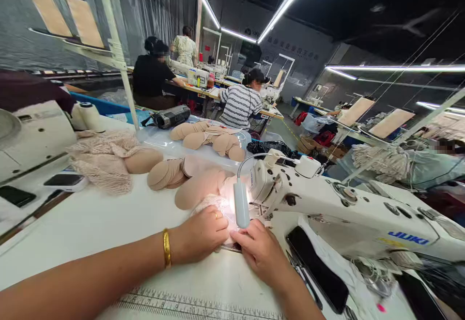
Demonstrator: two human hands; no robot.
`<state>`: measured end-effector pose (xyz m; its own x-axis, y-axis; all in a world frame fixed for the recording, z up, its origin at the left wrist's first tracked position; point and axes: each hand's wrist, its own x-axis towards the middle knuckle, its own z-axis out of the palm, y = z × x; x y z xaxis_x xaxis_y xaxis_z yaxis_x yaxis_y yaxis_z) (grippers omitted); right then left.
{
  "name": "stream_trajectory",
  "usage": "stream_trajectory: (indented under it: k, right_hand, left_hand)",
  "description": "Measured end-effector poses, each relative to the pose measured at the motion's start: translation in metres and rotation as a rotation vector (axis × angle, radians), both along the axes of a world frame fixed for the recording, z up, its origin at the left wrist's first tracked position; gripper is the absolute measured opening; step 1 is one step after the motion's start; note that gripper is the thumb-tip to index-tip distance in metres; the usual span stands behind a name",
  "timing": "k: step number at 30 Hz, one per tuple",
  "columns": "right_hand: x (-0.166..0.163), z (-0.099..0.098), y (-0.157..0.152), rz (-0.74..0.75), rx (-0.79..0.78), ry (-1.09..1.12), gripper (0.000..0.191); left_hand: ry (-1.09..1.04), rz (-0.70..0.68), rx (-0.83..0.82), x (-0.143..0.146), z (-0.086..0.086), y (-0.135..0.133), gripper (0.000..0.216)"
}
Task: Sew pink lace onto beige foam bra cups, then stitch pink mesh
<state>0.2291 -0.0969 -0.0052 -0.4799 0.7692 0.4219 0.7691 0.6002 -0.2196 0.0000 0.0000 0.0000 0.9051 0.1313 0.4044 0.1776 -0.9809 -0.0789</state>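
Observation:
My left hand point(201, 235) is closed, its fingers pinching the edge of a pale lace fabric point(212, 204) in front of the sewing machine point(327, 204). Close beside it, my right hand point(261, 254) has its thumb and fingers pressed together on the same cloth near the needle area. A grey lamp point(241, 206) on a bent neck lights this spot and hides part of the fabric and the needle. Just behind my left hand lies a beige oval pad point(198, 189), with a stack of similar pads point(167, 174) to its left.
More beige pads point(210, 138) lie on clear plastic at the back. Lace fabric point(105, 160) is heaped at left. A black phone point(319, 266) and thread snips point(303, 276) lie right of my right hand. A ruler strip point(196, 305) runs along the front. Co-workers sit beyond.

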Motion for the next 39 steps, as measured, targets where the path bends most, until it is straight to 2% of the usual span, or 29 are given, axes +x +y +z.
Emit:
stream_trajectory:
  k: [4,8,13,23,33,39]
  right_hand:
    - [0.002,0.002,0.002,-0.017,-0.014,-0.026,0.041]
    - [0.002,0.003,0.001,-0.040,-0.015,-0.026,0.034]
    - [0.000,0.006,-0.001,-0.019,-0.044,-0.023,0.034]
    - [0.004,0.003,0.000,-0.085,-0.075,-0.071,0.023]
    - [0.003,0.002,-0.001,-0.097,-0.082,-0.051,0.027]
    - [0.004,0.003,0.000,-0.105,-0.094,-0.050,0.021]
  left_hand:
    - [0.013,0.046,-0.018,0.001,-0.001,-0.002,0.022]
    - [-0.004,0.057,-0.028,0.006,-0.008,-0.001,0.020]
    - [-0.004,0.082,-0.044,0.013,-0.014,-0.001,0.018]
    - [-0.004,0.077,-0.050,0.015,-0.012,-0.003,0.020]
    - [-0.047,0.106,-0.003,0.019,-0.012,-0.008,0.016]
    - [-0.042,0.131,0.036,0.021,-0.013,-0.009,0.018]
